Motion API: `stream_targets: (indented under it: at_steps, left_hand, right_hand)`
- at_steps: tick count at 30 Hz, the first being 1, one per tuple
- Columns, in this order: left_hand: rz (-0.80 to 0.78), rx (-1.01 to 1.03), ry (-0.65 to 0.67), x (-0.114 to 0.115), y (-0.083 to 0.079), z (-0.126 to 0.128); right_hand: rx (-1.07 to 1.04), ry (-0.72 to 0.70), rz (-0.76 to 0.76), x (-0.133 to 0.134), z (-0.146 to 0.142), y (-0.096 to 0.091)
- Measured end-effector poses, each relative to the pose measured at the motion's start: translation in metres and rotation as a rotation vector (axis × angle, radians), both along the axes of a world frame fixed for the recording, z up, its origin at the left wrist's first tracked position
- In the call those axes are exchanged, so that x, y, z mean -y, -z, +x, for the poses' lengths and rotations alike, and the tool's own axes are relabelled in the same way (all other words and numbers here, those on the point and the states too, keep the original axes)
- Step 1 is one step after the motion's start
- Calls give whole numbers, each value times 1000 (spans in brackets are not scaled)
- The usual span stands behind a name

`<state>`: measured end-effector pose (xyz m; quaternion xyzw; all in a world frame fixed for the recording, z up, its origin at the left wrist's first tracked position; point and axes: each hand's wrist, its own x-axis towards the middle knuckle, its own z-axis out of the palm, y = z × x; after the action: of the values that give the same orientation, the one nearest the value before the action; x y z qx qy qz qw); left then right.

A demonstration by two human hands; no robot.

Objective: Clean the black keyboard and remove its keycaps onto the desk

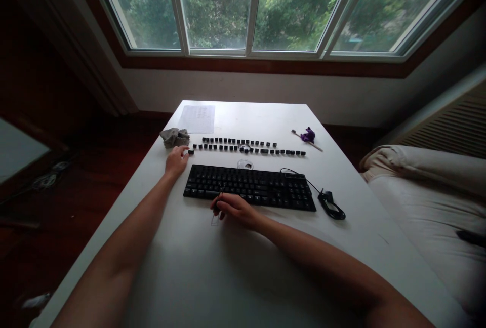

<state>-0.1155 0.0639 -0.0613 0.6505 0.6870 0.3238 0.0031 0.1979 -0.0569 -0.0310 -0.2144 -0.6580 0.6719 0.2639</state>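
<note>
My left hand reaches to the left end of the rows of loose black keycaps. Its thumb and fingers are apart beside the end keycap; whether they touch it is hard to make out. My right hand is closed at the front edge of the black keyboard, around a wire keycap puller. The puller's thin wire loop sticks out below the fingers; its grip is mostly hidden. Most of the keyboard's keys are in place.
A grey cloth and a paper sheet lie at the table's far left. Behind the keyboard is a small clear dish. A toothbrush with a purple bundle lies far right, and a coiled cable right of the keyboard.
</note>
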Motion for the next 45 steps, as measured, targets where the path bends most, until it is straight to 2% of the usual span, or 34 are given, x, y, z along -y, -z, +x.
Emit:
stream_targets:
  at_steps: [5,10,15,22,26,30,34,37,40,45]
  left_hand:
    - [-39,82,33,32,-1,4]
    - [-164,183,142,57,-8,11]
    - [-193,201,221,62,-12,11]
    - [-200,226,307,59,-8,3]
    - [-197,215,323,58,-7,1]
    - [-203,186,308,58,-7,1]
    - [-206,151,284,59,-9,2]
    - [-199,154,287,60,-10,5]
    - [-211,176,278,61,-10,7]
    - [-211,189,275,61,-10,8]
  right_hand:
    - [47,114,282,-24,-4,-31]
    - [83,295,393,-62,-31,-49]
    - [184,374,449,-91,-68,-49]
    - [352,475,635,-105,-99,-39]
    - [405,451,655,-113,-107,-37]
    - [481,347,707,-113,-108,-42]
    - [473,186,905,-96,-102,-50]
    - [460,186,1011,-82,-92,-52]
    - [476,279,931,-79,-80,-47]
    - [302,320,603,-87,-65,-26]
